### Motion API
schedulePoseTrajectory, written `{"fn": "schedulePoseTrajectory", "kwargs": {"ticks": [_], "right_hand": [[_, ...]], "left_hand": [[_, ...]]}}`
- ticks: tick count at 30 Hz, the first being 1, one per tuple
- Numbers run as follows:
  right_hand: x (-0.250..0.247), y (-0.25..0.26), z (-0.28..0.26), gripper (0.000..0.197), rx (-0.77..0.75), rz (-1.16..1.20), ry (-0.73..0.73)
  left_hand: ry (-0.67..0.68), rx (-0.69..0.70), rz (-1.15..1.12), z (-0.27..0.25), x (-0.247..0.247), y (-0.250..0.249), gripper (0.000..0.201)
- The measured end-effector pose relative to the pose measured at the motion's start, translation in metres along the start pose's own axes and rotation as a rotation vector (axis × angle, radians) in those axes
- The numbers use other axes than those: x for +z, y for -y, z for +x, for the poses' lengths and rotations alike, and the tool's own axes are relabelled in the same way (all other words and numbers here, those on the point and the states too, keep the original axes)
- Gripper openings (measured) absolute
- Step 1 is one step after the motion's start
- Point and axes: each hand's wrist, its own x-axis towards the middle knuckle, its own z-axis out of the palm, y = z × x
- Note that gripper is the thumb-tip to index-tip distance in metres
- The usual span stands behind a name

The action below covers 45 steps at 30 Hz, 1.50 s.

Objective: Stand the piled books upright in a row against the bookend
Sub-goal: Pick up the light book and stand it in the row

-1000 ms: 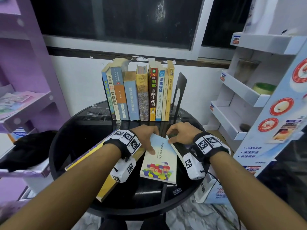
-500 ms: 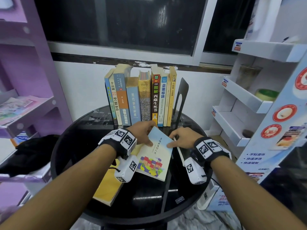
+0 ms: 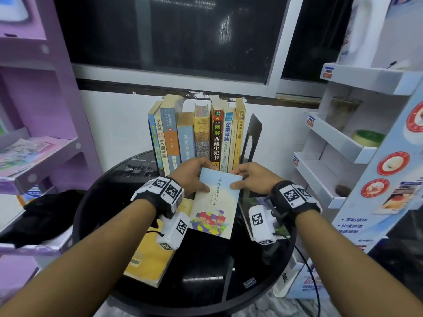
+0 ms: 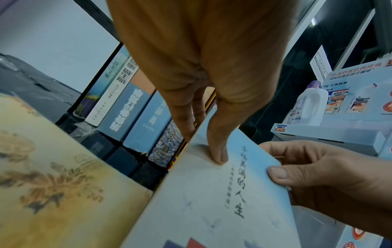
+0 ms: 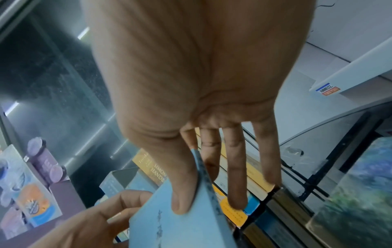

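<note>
A thin pale-blue book [image 3: 215, 202] [image 4: 212, 201] [image 5: 180, 224] with a colourful town picture is tilted up off the round black table [image 3: 206, 271]. My left hand [image 3: 191, 179] [image 4: 203, 130] pinches its top left edge, thumb on the cover. At its top right edge my right hand [image 3: 247, 179] [image 5: 203, 184] pinches it the same way. Behind stands a row of upright books [image 3: 196, 136] against a black bookend [image 3: 250, 138]. A yellow book [image 3: 151, 252] [image 4: 53, 184] lies flat at the left.
A purple shelf unit [image 3: 34, 133] stands at the left, with a black cloth [image 3: 45, 213] below. White display shelves [image 3: 343, 145] and a printed stand [image 3: 389, 191] fill the right. Another book [image 3: 258, 200] lies flat under my right wrist.
Both hands have lifted the pale-blue book's top end off the table and carried it up and back toward the row. The yellow book beneath it is uncovered.
</note>
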Motion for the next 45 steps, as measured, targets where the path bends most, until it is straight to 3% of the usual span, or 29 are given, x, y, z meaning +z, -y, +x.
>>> {"fn": "schedulePoseTrajectory", "kwargs": {"ticks": [5,11,16,21,26,39,45], "right_hand": [[-0.003,0.013,-0.005,0.014,-0.024,0.233,0.045],[-0.010,0.027,-0.010,0.021,-0.060,0.250,0.009],[-0.014,0.036,-0.013,0.029,-0.093,0.246,-0.016],[-0.018,0.043,-0.019,0.037,-0.169,0.065,-0.153],[-0.030,0.038,-0.024,0.036,-0.201,-0.103,-0.262],[-0.055,-0.005,-0.015,0.029,0.001,-0.248,-0.437],[-0.054,-0.015,0.002,0.035,0.056,-0.277,-0.530]], "left_hand": [[-0.063,0.045,0.008,0.005,-0.008,-0.002,0.043],[-0.175,0.079,0.060,0.010,-0.020,-0.008,0.019],[-0.265,0.113,-0.027,0.015,-0.023,-0.014,0.018],[-0.358,0.171,-0.054,0.019,-0.019,-0.027,0.019],[-0.347,0.207,-0.062,0.022,-0.015,-0.040,0.020],[-0.495,0.353,0.277,0.062,-0.028,-0.066,0.041],[-0.489,0.334,0.462,0.090,-0.036,-0.071,0.052]]}}
